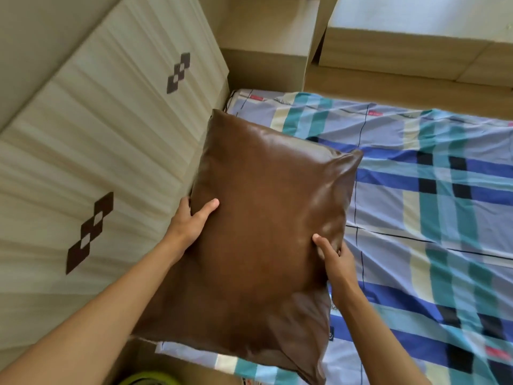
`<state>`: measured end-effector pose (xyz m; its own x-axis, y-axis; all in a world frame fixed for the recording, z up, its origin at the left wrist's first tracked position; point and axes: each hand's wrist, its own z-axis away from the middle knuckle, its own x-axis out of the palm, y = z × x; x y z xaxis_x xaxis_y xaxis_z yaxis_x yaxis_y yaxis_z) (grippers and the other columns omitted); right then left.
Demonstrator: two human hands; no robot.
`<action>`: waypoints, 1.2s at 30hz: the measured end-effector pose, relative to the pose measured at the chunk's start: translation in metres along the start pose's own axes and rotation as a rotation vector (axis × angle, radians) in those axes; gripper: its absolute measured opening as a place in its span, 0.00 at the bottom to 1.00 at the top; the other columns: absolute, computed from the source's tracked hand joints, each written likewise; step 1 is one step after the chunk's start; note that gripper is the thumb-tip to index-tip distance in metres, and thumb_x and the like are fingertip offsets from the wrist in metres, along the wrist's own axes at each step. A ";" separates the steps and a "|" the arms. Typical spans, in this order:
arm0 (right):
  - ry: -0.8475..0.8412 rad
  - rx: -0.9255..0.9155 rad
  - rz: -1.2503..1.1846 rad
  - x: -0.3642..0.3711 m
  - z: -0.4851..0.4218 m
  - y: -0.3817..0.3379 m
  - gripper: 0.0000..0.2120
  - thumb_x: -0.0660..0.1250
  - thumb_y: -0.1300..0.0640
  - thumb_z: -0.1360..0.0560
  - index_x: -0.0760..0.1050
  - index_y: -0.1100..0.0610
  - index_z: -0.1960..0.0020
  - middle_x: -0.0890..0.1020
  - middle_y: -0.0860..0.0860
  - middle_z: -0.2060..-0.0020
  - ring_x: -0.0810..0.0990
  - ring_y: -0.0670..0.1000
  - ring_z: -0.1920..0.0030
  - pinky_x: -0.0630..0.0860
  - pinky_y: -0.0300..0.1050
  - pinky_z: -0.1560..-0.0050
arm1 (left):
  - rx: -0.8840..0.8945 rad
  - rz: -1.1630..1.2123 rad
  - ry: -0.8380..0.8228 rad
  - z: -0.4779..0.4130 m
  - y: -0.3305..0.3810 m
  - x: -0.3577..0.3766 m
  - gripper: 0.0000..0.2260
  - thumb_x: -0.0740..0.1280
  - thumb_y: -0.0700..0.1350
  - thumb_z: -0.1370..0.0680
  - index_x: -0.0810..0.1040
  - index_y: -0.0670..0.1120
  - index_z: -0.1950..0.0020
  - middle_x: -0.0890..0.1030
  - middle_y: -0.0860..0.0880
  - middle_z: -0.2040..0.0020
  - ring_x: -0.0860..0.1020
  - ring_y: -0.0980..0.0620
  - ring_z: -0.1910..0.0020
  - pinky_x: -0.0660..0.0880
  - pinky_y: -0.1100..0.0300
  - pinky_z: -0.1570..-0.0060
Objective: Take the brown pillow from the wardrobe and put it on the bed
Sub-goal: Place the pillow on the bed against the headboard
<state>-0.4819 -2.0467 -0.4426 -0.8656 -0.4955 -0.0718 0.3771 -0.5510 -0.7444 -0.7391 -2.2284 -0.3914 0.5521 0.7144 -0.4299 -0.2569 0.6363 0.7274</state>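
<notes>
The brown pillow (258, 226), smooth and leather-like, fills the middle of the head view. It is over the head end of the bed (433, 195), close to the headboard; whether it rests on the sheet I cannot tell. My left hand (191, 220) grips its left edge, thumb on top. On its right edge my right hand (333, 259) holds it with the thumb pressed into the cover. The fingers of both hands are hidden under the pillow.
The bed has a blue, teal and cream plaid sheet. A pale padded headboard (105, 151) with dark diamond marks runs along the left. A beige bedside cabinet (269, 43) stands beyond the bed's corner. A yellow-green object (150, 377) shows at the bottom edge.
</notes>
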 end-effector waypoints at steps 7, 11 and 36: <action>0.017 -0.020 0.067 0.055 -0.087 0.028 0.27 0.76 0.35 0.40 0.82 0.46 0.44 0.88 0.45 0.50 0.86 0.49 0.47 0.80 0.47 0.48 | 0.006 -0.006 0.014 -0.101 -0.044 0.010 0.34 0.72 0.71 0.38 0.75 0.53 0.40 0.83 0.52 0.41 0.83 0.48 0.43 0.80 0.47 0.39; 0.027 -0.044 0.091 0.088 -0.138 0.036 0.30 0.76 0.34 0.41 0.82 0.48 0.44 0.88 0.47 0.49 0.86 0.52 0.46 0.81 0.52 0.42 | 0.027 -0.009 0.004 -0.162 -0.053 0.014 0.41 0.73 0.71 0.38 0.76 0.49 0.32 0.83 0.48 0.36 0.82 0.44 0.38 0.78 0.45 0.34; -0.125 -0.259 0.577 0.185 -0.251 0.032 0.59 0.70 0.26 0.32 0.49 0.55 0.15 0.70 0.50 0.21 0.71 0.54 0.24 0.67 0.51 0.23 | 0.295 -0.530 0.015 -0.273 -0.070 0.036 0.57 0.74 0.71 0.32 0.46 0.55 0.14 0.53 0.39 0.14 0.55 0.44 0.15 0.54 0.47 0.18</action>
<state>-0.7133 -1.9872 -0.6461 -0.4964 -0.7472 -0.4420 0.6655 -0.0006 -0.7464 -0.9174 -2.1677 -0.6040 0.5329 0.3278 -0.7801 0.2818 0.8005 0.5289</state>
